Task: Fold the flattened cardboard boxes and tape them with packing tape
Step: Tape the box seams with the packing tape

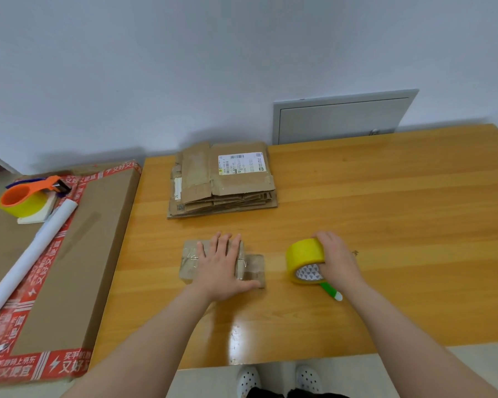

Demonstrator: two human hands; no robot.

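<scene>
A small folded cardboard box (190,262) with clear tape across it lies on the wooden table (385,196). My left hand (223,262) presses flat on top of the box, fingers straight. To the right, my right hand (335,259) grips a yellow roll of packing tape (304,258) standing on the table, fingers curled round its rim and into its core. A green-handled tool (331,291) sticks out from under that hand. A stack of flattened cardboard boxes (222,182) with a white shipping label lies further back in the middle.
A large flat carton (78,254) with red printed tape borders the table's left side. On it sit an orange tape dispenser with a yellow roll (26,196) and a rolled white paper tube (32,254). A grey wall panel (342,119) is behind the table.
</scene>
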